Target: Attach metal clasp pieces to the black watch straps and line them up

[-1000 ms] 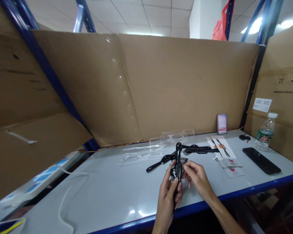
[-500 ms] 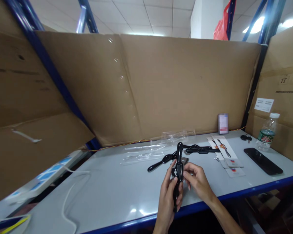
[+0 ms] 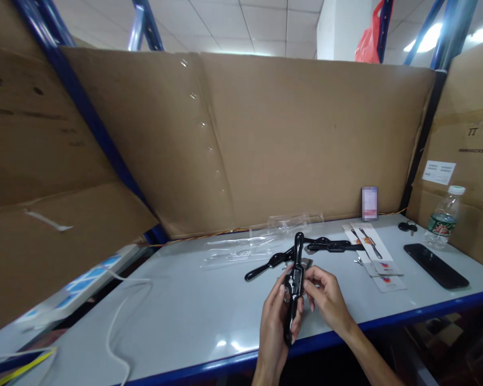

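A black spokeshave (image 3: 299, 252) is held upright over the front of the table, one handle pointing up and the other down. My left hand (image 3: 274, 316) is wrapped around its body and lower handle, the thumb lying along the near side. My right hand (image 3: 325, 292) has its thumb and forefinger pinched at the right side of the tool's middle; what lies between those fingertips is hidden. Behind them, another black spokeshave (image 3: 261, 272) rests on the table to the left, and more black spokeshaves (image 3: 336, 246) lie to the right.
Clear plastic packaging (image 3: 241, 249) lies at the back. To the right are printed cards (image 3: 380, 262), small metal pieces (image 3: 358, 261), a black phone (image 3: 435, 265), keys (image 3: 407, 227) and a water bottle (image 3: 441, 222). A lit phone (image 3: 369, 203) leans against the cardboard wall (image 3: 306, 139). A white cable (image 3: 111, 332) runs along the left.
My left thumb has shifted upward and left off the middle of the spokeshave, showing more of its body. My right hand stays at its side. The camera view has moved slightly.
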`<action>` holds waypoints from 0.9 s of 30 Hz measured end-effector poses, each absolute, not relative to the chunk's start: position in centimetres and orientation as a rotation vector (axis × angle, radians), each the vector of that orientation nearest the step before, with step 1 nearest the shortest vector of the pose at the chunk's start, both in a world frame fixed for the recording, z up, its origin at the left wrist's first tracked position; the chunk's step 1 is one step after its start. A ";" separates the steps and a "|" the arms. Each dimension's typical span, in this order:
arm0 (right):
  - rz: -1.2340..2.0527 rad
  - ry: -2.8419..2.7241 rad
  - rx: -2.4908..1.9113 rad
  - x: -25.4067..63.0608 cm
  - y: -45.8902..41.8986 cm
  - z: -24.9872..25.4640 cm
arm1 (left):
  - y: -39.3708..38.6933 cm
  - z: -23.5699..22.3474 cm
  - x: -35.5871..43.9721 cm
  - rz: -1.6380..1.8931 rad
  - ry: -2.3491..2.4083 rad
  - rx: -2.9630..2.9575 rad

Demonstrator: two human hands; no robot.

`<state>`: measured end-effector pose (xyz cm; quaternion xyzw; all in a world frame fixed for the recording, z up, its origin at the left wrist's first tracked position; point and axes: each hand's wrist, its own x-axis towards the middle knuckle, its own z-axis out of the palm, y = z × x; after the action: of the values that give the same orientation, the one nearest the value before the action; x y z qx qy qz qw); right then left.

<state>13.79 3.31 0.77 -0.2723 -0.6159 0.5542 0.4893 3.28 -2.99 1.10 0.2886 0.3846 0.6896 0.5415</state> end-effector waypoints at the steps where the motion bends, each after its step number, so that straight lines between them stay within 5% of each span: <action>1: 1.346 -1.497 -0.662 13.8 3.3 0.8 | -2.9 1.0 3.2 1.635 0.924 0.680; 27: 1.339 -1.497 -0.660 13.6 3.3 0.5 | -2.7 0.7 2.9 1.612 0.953 0.725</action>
<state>13.61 3.29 0.49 -0.2720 -0.6168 0.5514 0.4914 2.92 -2.72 0.72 0.3046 0.4004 0.6772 0.5369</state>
